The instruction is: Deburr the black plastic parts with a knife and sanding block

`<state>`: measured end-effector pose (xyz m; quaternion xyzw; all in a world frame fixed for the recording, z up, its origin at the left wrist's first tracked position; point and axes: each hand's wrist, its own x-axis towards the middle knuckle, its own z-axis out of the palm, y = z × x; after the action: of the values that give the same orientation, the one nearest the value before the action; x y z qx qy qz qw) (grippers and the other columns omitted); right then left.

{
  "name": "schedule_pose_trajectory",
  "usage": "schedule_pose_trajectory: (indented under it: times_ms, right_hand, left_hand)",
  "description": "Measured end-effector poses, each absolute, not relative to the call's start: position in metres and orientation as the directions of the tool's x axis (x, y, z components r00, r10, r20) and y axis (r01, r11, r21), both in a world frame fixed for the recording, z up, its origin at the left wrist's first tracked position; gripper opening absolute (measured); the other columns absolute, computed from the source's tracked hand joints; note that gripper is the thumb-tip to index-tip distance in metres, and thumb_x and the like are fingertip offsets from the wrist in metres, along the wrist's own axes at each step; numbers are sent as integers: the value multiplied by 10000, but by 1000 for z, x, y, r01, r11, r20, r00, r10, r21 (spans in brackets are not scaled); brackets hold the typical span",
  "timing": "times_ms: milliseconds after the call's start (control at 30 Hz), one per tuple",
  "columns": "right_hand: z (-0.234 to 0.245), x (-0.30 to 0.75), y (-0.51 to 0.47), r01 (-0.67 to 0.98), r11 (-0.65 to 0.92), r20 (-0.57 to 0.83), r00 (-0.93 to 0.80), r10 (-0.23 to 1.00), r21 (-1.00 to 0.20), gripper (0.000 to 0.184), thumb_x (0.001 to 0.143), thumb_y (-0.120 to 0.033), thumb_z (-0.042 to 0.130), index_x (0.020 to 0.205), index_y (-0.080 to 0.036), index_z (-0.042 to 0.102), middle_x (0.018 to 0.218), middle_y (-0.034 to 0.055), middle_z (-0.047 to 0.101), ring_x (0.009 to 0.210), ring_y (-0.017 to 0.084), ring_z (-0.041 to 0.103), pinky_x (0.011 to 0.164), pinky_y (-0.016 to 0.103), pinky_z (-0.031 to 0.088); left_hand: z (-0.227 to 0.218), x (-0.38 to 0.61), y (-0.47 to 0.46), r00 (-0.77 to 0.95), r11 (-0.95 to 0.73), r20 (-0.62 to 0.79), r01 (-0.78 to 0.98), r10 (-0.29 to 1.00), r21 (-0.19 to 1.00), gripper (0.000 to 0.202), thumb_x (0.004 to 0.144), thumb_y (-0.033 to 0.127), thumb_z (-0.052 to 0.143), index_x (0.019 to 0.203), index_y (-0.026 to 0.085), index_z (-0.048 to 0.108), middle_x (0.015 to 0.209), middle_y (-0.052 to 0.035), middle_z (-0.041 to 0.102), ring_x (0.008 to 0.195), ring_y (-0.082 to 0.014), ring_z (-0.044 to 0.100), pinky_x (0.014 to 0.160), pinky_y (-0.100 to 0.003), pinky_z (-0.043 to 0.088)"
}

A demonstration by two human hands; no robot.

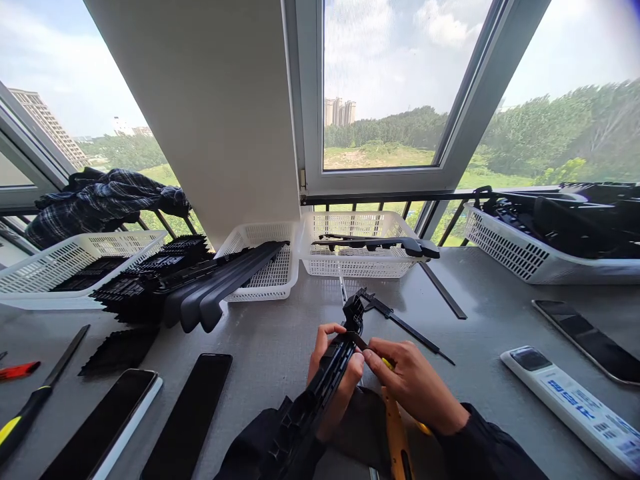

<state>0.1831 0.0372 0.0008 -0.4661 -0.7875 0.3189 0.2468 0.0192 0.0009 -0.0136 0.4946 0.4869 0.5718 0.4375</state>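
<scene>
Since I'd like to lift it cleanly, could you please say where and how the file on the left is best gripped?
Probably by the thick handle of the file, from the near side: it lies at the near end, while the narrow blade points away.

Baskets [357,268] behind the hands [413,380]

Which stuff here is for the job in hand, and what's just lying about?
Job in hand:
- long black part, in left hand
- thin dark blade, in right hand
- black pieces around the baskets, probably

Apparently lying about:
- plaid cloth
- black phone
- caliper, unheld; maybe job-related
</scene>
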Motion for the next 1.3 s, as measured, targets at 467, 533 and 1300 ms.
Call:
schedule_pose_trajectory:
  times_ms: [467,533,1300]
  right_hand:
    - [3,184,37,556,407,115,-485,867,-725,454,1085,-443,436,692,-235,344,623,-65,348,587,128,323,613,309,232]
    - [4,185,36,559,410,111,-491,864,-721,457,1088,-443,424,689,-235,342,624,-64,339,585,128,326,612,312,227]
    - [8,184,35,515,423,135,-506,852,-746,431,1096,-440,431,725,-226,476,640,-66,357,591,124,326,599,281,266]
  left_hand:
    - [-10,13,-4,-164,-76,71,-27,984,997,341,955,483,654,1161,242,528,901,-48,829,882,-264,776,850,-392,558]
    - [-9,12,-4,-171,-62,59,-8,983,998,352,940,495,665,1144,240,533,902,-54,831,898,-276,778,864,-404,556]
    - [-11,17,-1,-200,-109,108,7,974,994,364,875,316,730,1206,243,597,698,45,693,629,-182,620,695,-317,520]
